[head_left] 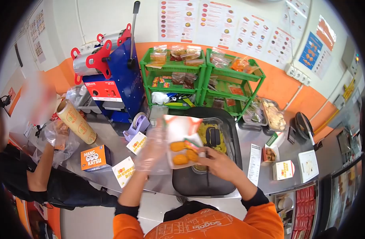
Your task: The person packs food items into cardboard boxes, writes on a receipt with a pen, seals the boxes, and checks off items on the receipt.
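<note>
Box (178, 126) clamped in left hand (150, 153), probably so nuggets (180, 159) don't spill — right hand (217, 162) half-curled alongside, can't tell on what.

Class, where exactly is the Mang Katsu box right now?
In the head view, the Mang Katsu box sits on the person's left, on the metal counter, between the patterned cup stack and a yellow-lettered white carton.

Orange sleeves (126, 226), green shelves (174, 67), blue-and-red machine (122, 79)
</note>
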Demonstrator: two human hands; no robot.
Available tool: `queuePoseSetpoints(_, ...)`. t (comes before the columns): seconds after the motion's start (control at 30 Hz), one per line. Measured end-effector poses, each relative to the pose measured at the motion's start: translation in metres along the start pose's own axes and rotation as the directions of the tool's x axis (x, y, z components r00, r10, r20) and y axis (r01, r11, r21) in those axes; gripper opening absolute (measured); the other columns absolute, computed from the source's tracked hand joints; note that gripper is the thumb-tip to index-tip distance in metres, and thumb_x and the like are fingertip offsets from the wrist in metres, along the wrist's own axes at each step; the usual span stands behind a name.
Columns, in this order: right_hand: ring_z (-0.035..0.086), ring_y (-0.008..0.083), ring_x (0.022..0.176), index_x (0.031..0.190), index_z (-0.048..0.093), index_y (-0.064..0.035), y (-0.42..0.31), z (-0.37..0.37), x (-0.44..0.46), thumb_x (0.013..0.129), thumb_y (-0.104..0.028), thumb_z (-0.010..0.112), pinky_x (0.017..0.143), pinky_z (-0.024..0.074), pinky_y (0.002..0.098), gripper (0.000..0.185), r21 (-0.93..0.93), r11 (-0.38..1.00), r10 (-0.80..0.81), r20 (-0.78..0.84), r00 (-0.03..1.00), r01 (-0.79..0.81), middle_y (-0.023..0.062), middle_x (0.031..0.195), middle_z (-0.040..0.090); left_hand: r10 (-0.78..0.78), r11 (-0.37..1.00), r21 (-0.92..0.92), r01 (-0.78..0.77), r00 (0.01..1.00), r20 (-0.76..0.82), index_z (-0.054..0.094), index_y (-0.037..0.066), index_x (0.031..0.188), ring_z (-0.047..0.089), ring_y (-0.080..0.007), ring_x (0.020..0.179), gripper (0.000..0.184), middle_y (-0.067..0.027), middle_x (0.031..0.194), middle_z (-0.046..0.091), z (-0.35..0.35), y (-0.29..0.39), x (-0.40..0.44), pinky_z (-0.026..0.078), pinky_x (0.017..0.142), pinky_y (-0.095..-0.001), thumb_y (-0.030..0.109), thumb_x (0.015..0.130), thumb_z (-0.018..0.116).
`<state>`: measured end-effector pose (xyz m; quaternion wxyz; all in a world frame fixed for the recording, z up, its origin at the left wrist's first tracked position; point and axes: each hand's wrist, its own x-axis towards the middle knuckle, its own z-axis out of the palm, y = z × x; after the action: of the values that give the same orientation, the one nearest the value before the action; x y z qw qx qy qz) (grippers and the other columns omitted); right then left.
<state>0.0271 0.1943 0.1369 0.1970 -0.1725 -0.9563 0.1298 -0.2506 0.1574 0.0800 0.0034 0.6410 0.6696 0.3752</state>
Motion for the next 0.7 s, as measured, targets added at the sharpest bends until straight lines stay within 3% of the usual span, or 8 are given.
queuePoseSetpoints(0.03,0.066,0.0313,0.087,0.110,0.065,-0.0126,0.003,-0.002,-0.023,0.073,0.006,0.060,0.073,0.0555,0.0409,0.042,0.015,0.998,0.061,-0.045,0.997,-0.060,0.0129,0.113,0.058,0.211,0.972,0.121,-0.204,0.976,-0.054,0.041,0.000,0.143,0.055,-0.0422,0.106,0.064,-0.0286,0.143,0.042,0.033,0.005,-0.003,0.042,0.098,-0.0492,0.004,0.082,0.059)
queuePoseSetpoints(0.1,0.066,0.0304,0.084,0.100,0.066,-0.0090,0.009,-0.003,-0.058,0.075,0.006,0.064,0.071,0.0549,0.0375,0.029,0.058,0.981,0.190,-0.136,0.972,-0.184,0.0126,0.111,0.060,0.235,0.930,0.268,-0.253,0.967,0.099,0.043,-0.003,0.139,0.059,-0.0327,0.104,0.057,-0.0287,0.137,0.050,0.063,0.044,0.003,0.045,0.093,-0.0425,0.006,0.085,0.057)
queuePoseSetpoints(0.13,0.067,0.0299,0.082,0.095,0.067,-0.0072,0.011,-0.002,-0.070,0.076,0.006,0.066,0.070,0.0546,0.0358,0.023,0.083,0.966,0.257,-0.182,0.949,-0.245,0.0124,0.110,0.062,0.407,0.250,0.893,-0.374,0.878,0.254,0.048,-0.003,0.135,0.059,-0.0252,0.104,0.050,-0.0316,0.138,0.048,0.062,0.064,0.004,0.045,0.091,-0.0349,0.009,0.087,0.055)
queuePoseSetpoints(0.23,0.066,0.0316,0.081,0.094,0.068,-0.0059,0.017,-0.005,-0.085,0.080,-0.001,0.072,0.070,0.0539,0.0354,0.015,0.189,0.947,0.311,-0.329,0.892,-0.260,0.0140,0.102,0.063,0.627,0.111,0.967,-0.230,0.771,0.111,0.052,0.001,0.135,0.058,-0.0247,0.107,0.048,-0.0305,0.141,0.047,0.073,0.077,0.014,0.043,0.092,-0.0304,0.013,0.088,0.056)
queuePoseSetpoints(0.37,0.065,0.0320,0.077,0.110,0.063,-0.0028,0.011,-0.014,-0.042,0.077,-0.019,0.081,0.066,0.0523,0.0364,0.041,0.290,0.820,0.549,-0.643,0.534,-0.494,0.0174,0.094,0.062,0.512,0.320,0.898,-0.302,0.853,0.105,0.052,0.002,0.135,0.057,-0.0243,0.112,0.048,-0.0272,0.141,0.049,0.102,0.066,0.010,0.042,0.094,-0.0305,0.014,0.089,0.053)
queuePoseSetpoints(0.47,0.064,0.0292,0.071,0.113,0.062,-0.0026,0.030,-0.001,-0.007,0.075,-0.017,0.081,0.063,0.0521,0.0351,0.045,0.046,0.891,0.301,-0.805,0.511,-0.453,0.0166,0.085,0.062,0.462,0.714,0.614,-0.336,0.885,-0.052,0.050,0.001,0.135,0.058,-0.0259,0.106,0.049,-0.0259,0.134,0.051,0.125,0.059,0.013,0.043,0.091,-0.0318,0.011,0.088,0.054)
queuePoseSetpoints(0.6,0.067,0.0251,0.078,0.121,0.059,-0.0032,0.054,-0.024,-0.013,0.078,-0.003,0.069,0.062,0.0541,0.0339,0.044,0.235,0.891,0.454,-0.461,0.763,-0.388,0.0150,0.081,0.063,0.347,0.938,0.084,-0.336,0.914,-0.212,0.041,-0.007,0.138,0.060,-0.0374,0.094,0.053,-0.0221,0.103,0.061,0.101,0.075,0.028,0.048,0.083,-0.0402,-0.001,0.086,0.053)
queuePoseSetpoints(0.7,0.066,0.0337,0.075,0.124,0.057,-0.0073,0.071,-0.049,-0.027,0.078,0.002,0.064,0.069,0.0524,0.0378,0.048,0.270,0.926,0.342,-0.299,0.891,-0.264,0.0161,0.080,0.062,0.334,0.916,-0.161,-0.368,0.921,-0.202,0.048,-0.001,0.132,0.060,-0.0371,0.101,0.048,-0.0212,0.112,0.061,0.084,0.075,0.046,0.049,0.087,-0.0403,0.001,0.085,0.057)
